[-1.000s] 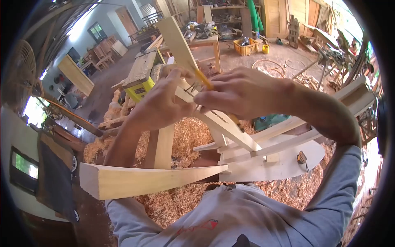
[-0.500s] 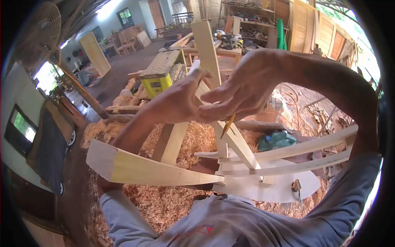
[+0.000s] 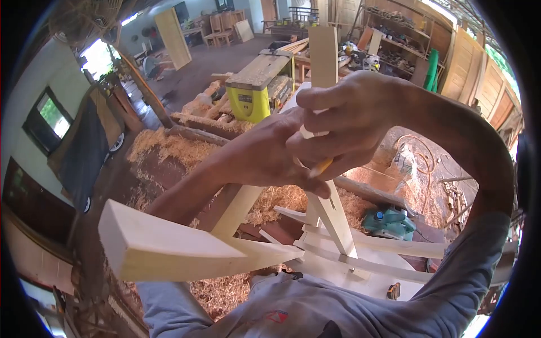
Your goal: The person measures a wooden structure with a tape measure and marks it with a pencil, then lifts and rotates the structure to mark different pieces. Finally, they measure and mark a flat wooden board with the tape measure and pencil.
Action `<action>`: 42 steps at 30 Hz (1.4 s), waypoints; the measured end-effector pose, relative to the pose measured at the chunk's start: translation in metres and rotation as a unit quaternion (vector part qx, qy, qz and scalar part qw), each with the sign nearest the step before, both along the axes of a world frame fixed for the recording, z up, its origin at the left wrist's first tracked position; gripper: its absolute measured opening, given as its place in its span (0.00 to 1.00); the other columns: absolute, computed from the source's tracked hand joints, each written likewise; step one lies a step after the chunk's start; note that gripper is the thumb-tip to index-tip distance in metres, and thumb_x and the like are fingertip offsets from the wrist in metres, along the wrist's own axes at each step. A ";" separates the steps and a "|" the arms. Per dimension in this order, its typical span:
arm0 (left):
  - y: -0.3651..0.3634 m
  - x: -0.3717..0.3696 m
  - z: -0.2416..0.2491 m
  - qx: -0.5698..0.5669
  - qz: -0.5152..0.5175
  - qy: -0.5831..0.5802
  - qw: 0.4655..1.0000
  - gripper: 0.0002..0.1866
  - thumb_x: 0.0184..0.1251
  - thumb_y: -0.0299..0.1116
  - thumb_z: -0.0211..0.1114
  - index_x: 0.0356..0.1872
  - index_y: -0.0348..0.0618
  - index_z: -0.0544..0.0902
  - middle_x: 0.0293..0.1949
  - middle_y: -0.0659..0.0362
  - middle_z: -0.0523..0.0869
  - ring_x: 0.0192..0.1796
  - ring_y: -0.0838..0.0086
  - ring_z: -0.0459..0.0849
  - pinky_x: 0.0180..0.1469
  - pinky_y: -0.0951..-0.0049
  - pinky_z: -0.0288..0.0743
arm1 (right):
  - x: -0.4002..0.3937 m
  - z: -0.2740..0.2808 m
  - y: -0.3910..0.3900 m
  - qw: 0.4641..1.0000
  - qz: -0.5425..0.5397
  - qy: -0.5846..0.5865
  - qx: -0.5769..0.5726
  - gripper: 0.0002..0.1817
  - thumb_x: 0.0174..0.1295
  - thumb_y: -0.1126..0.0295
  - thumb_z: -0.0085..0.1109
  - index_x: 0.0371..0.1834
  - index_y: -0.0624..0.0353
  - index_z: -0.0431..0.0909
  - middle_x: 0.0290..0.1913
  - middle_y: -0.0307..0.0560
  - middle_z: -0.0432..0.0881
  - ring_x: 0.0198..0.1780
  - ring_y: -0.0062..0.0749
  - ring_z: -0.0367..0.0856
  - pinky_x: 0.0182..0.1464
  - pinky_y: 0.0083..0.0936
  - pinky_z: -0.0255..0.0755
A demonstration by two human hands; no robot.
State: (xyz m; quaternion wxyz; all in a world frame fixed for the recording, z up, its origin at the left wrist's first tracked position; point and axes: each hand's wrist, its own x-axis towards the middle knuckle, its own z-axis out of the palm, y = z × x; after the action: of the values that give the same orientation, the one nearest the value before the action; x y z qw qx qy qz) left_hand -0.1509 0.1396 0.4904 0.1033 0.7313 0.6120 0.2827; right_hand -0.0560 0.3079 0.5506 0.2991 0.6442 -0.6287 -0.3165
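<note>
My right hand point(image 3: 352, 115) is closed, with a yellow pencil point(image 3: 321, 167) sticking out below its fingers. It overlaps my left hand point(image 3: 276, 149), which is wrapped around a pale wooden slat point(image 3: 338, 222) and partly hides it. Below the hands, the slat slopes down to curved wooden rails point(image 3: 389, 243). An upright board point(image 3: 323, 56) rises behind my right hand. Under my left forearm, a thick tapered wooden piece point(image 3: 186, 256) points its broad end to the left. Where the pencil's tip touches is hidden.
A green power planer point(image 3: 389, 223) lies right of the slat. A tape measure point(image 3: 393, 290) rests on a pale panel point(image 3: 332, 273) by my body. Beyond my left hand stands a yellow-green machine point(image 3: 248, 104). Wood shavings point(image 3: 282, 201) cover the floor; logs point(image 3: 194, 135) lie behind.
The view has turned, so the room has shifted right. My right hand has closed in over my left, and less of the pencil shows. The tapered piece looks larger and nearer.
</note>
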 end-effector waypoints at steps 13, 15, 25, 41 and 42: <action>0.002 0.009 0.009 -0.037 0.016 -0.081 0.996 0.13 0.56 0.28 0.70 0.39 0.39 0.77 0.44 0.52 0.75 0.50 0.61 0.77 0.54 0.62 0.72 | -0.005 -0.060 0.037 0.937 -0.054 0.056 -0.341 0.10 0.43 0.68 0.64 0.30 0.52 0.77 0.28 0.37 0.76 0.20 0.24 0.74 0.32 0.25 0.71; 0.001 0.011 0.009 -0.063 0.048 -0.195 0.978 0.23 0.53 0.23 0.72 0.50 0.37 0.74 0.36 0.63 0.75 0.37 0.80 0.75 0.40 0.74 0.72 | -0.007 -0.076 0.043 0.921 -0.058 0.058 -0.381 0.11 0.43 0.66 0.66 0.31 0.52 0.78 0.30 0.37 0.77 0.21 0.26 0.76 0.31 0.27 0.72; 0.006 0.019 0.016 -0.066 0.078 -0.354 0.930 0.33 0.50 0.19 0.69 0.58 0.33 0.62 0.42 0.54 0.75 0.46 0.75 0.78 0.49 0.74 0.74 | 0.018 -0.117 0.013 0.729 -0.145 -0.072 -0.665 0.10 0.55 0.68 0.68 0.33 0.58 0.77 0.25 0.43 0.82 0.26 0.44 0.82 0.26 0.34 0.73; 0.013 0.006 0.012 -0.116 -0.013 -0.279 0.953 0.31 0.50 0.18 0.67 0.57 0.26 0.65 0.44 0.47 0.78 0.44 0.71 0.83 0.44 0.73 0.78 | 0.051 -0.060 0.014 0.903 -0.274 0.122 -0.308 0.31 0.52 0.47 0.65 0.56 0.52 0.78 0.60 0.45 0.77 0.60 0.36 0.74 0.58 0.41 0.73; 0.013 0.009 0.012 -0.118 -0.015 -0.279 0.953 0.31 0.50 0.18 0.67 0.57 0.26 0.65 0.44 0.47 0.78 0.44 0.71 0.83 0.44 0.73 0.78 | 0.049 -0.055 0.016 0.916 -0.254 0.129 -0.282 0.34 0.49 0.44 0.64 0.54 0.55 0.78 0.58 0.44 0.79 0.57 0.34 0.76 0.55 0.37 0.76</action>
State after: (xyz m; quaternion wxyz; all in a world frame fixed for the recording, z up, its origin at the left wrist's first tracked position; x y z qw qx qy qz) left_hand -0.1423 0.1526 0.5023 0.3592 0.6151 0.5769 0.3998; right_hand -0.0066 0.3240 0.4953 0.4565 0.3053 -0.7904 -0.2714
